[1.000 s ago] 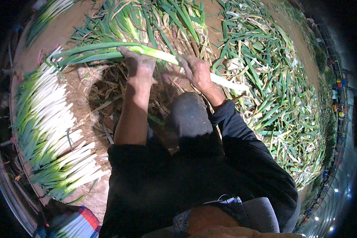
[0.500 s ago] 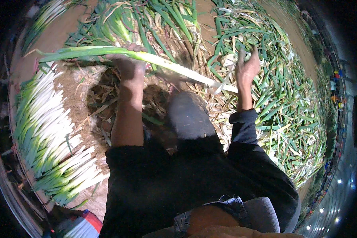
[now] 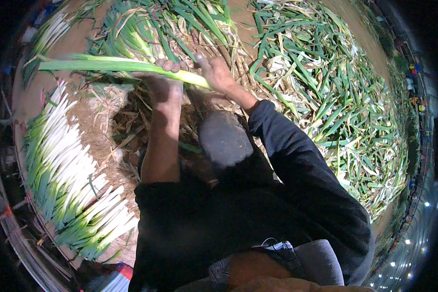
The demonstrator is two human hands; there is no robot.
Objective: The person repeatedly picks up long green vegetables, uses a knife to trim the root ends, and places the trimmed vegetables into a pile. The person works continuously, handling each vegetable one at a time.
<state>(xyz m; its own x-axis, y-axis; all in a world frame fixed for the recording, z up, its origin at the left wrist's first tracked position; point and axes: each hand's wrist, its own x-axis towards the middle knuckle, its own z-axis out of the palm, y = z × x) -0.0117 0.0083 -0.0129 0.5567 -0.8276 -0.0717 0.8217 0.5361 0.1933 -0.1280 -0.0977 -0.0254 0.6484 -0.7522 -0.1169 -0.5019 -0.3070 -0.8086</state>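
Observation:
My left hand (image 3: 166,78) is closed around a long green onion (image 3: 102,64), its curled fingers showing over the stalk, whose leaves reach out to the left. Beside it, my right hand (image 3: 214,73) is at the stalk's pale lower part, thumb raised; its other fingers are partly hidden, so their grip cannot be told. The white root end is hidden or out of sight. Below both hands is a dark, dusty knee or shoe (image 3: 224,138), over ground littered with dry leaves (image 3: 124,141).
A row of trimmed onions (image 3: 73,165) lies at left, another bundle (image 3: 53,27) at top left. Untrimmed onions (image 3: 136,27) lie ahead. A broad heap of leaf scraps (image 3: 336,107) covers the right. A red, blue and white object (image 3: 117,275) is at bottom left.
My right hand moved out rightward with its fingers apart, then came back left beside my left hand. The stalk's long white end, seen earlier, no longer shows.

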